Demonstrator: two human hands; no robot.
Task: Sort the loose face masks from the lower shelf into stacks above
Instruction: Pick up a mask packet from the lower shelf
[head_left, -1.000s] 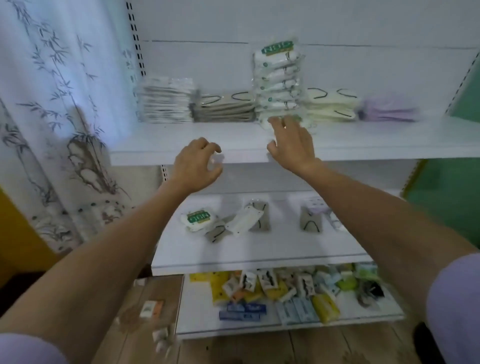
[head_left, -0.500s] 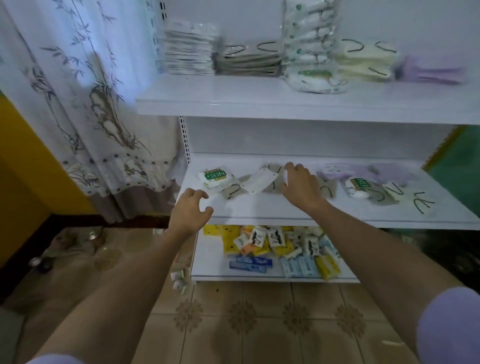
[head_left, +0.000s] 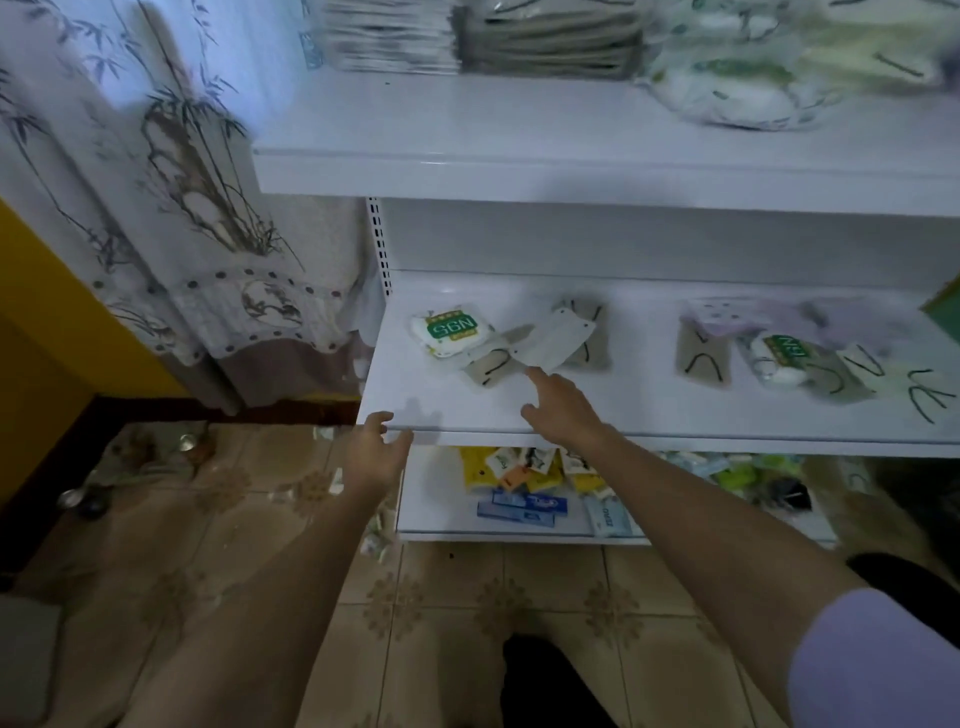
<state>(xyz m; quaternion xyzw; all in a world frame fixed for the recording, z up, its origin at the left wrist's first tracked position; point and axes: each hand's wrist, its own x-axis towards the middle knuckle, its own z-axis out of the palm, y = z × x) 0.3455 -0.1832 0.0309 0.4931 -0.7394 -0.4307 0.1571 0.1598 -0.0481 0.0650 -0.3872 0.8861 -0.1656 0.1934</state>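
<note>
White shelving stands beside a bamboo-print curtain (head_left: 182, 182) over a tiled floor. Loose face masks (head_left: 701, 356) lie scattered on the lower shelf (head_left: 441, 405), with sorted stacks (head_left: 545, 36) on the upper shelf (head_left: 519, 130). The right hand (head_left: 563, 410), empty with its index finger extended, reaches toward a flat white mask (head_left: 553, 340), likely the next pick. The left hand (head_left: 375, 457) hovers relaxed and empty at the shelf edge, probably ready to help.

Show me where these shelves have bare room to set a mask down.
Bare: the gap on the lower shelf between the centre tan mask and the right tan mask; the front strip right of the right hand; the upper shelf in front of its stacks. Crowded: around the N95 pack and the far-right pile.
</note>
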